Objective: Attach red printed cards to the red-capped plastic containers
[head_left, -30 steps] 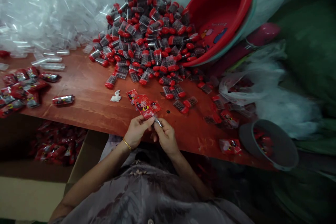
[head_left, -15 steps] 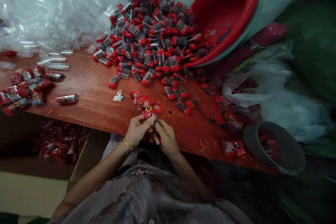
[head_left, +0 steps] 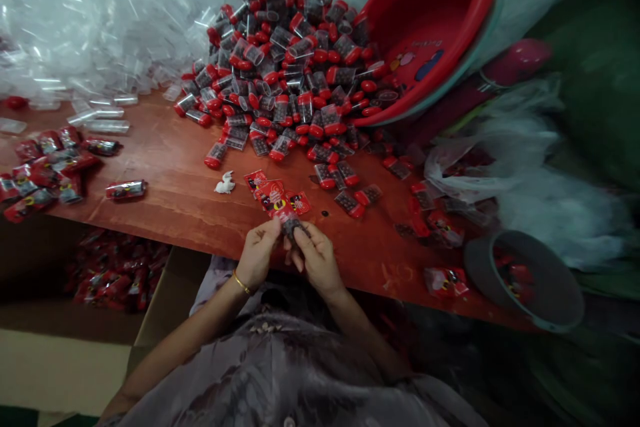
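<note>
Near the table's front edge, my right hand (head_left: 317,257) is closed on a small clear tube (head_left: 290,227) with dark contents, a red printed wrapper at its upper end. My left hand (head_left: 259,250), with a gold bangle at the wrist, pinches at the left side of the wrapper and tube. Just beyond the fingers lie several flat red printed wrappers (head_left: 256,180). A crumpled white scrap (head_left: 225,183) is to their left. Several filled tubes with red caps (head_left: 350,203) lie to their right.
Behind stands a big heap of red-capped tubes (head_left: 280,60) by a tilted red basin (head_left: 430,13). Wrapped tubes (head_left: 65,163) and clear tubes (head_left: 107,125) lie left. A box (head_left: 160,300) of wrapped pieces is below; a grey basket (head_left: 555,313) is right.
The tube between my hands now shows more fully, with the red wrapper at its upper end. My left fingers have shifted slightly left, away from my right fingers.
</note>
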The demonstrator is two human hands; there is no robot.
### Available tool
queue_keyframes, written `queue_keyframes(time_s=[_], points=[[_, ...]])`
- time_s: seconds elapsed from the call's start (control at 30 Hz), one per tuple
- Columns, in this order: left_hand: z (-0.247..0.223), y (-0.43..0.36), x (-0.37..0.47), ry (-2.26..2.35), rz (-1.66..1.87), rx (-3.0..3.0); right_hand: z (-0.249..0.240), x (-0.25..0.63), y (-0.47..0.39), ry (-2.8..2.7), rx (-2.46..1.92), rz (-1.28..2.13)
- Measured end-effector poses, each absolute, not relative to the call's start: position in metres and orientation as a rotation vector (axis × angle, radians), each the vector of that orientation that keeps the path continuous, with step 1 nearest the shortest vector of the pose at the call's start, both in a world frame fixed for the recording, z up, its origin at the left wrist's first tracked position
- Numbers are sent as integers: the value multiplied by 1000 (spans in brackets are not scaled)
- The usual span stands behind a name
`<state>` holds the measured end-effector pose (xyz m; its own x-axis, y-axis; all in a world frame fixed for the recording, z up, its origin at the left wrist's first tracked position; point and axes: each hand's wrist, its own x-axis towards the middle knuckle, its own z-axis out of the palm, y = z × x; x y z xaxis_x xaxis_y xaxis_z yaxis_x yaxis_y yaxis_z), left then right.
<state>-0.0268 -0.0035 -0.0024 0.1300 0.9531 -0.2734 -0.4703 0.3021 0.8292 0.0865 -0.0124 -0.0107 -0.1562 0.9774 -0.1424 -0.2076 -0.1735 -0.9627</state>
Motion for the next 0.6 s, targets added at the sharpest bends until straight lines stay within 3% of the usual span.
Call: queue_keyframes(time_s=[0.13, 0.37, 0.6], points=[[-2, 0, -32, 1001, 1225, 738, -11, 88, -10, -1012, -1058, 1632], [-2, -3, -33, 1171, 1220, 908, -9, 87, -12, -1313, -1244, 1225], [2, 13, -29, 1030, 1248, 648, -13, 92, -16, -1557, -1300, 1024]])
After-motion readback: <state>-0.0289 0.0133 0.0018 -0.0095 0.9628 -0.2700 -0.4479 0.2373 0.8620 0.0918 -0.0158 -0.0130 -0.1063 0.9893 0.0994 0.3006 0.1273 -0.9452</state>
